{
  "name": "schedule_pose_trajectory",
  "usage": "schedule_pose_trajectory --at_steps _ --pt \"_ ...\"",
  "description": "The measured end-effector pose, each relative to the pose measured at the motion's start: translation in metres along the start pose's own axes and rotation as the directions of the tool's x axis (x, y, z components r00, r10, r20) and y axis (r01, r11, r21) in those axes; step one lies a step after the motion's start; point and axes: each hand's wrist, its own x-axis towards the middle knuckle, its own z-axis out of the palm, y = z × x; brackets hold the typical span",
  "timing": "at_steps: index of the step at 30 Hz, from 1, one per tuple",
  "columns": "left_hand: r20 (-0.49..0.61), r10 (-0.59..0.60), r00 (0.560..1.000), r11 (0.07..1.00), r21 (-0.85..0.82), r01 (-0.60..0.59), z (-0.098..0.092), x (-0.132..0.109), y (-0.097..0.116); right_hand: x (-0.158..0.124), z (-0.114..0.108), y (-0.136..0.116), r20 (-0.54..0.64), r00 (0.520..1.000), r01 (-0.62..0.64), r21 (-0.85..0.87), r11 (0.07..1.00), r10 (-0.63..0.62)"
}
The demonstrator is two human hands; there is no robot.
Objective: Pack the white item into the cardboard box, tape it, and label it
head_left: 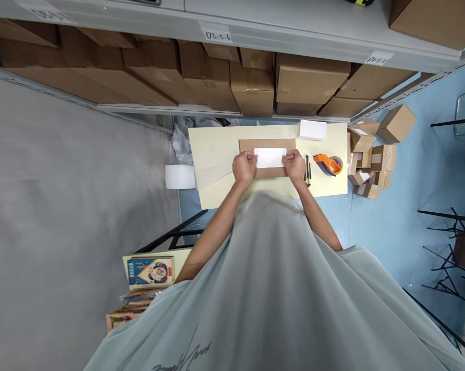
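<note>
A white rectangular label [271,158] lies over a brown cardboard box [269,144] on the pale yellow table [217,149]. My left hand [245,167] pinches the label's left end, fingertips pressed together. At its right end, my right hand [294,165] grips the label in the same way. Just right of my right hand is a black and yellow utility knife [307,171]. An orange and blue tape dispenser [328,164] sits farther right.
A white box [311,130] stands at the table's back edge. Brown cartons [382,157] are piled right of the table. Shelves of cartons [251,87] run behind it. A white roll [180,176] is at the left edge, and books [151,271] lie lower left.
</note>
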Motion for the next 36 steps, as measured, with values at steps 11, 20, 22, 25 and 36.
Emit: schedule_pose_trajectory --at_steps 11,20,22,25,36 --pt "-0.035 0.149 0.988 0.981 0.130 -0.144 -0.010 -0.005 -0.019 -0.010 0.005 0.006 -0.047 0.984 0.153 -0.247 0.957 -0.170" --pt "0.453 0.548 0.703 0.701 0.210 -0.682 0.010 -0.052 -0.038 -0.049 0.023 0.029 0.417 0.698 0.713 -0.339 0.613 -0.582" --pt "0.465 0.530 0.709 0.692 0.245 -0.679 0.002 -0.052 -0.052 -0.048 0.018 0.041 0.390 0.742 0.670 -0.391 0.631 -0.546" --pt "0.444 0.509 0.738 0.699 0.287 -0.655 -0.014 -0.051 -0.070 -0.045 0.009 0.057 0.283 0.828 0.561 -0.459 0.689 -0.485" --pt "0.392 0.544 0.741 0.736 0.201 -0.647 0.010 -0.026 -0.027 -0.017 0.024 0.022 0.301 0.781 0.625 -0.370 0.687 -0.548"
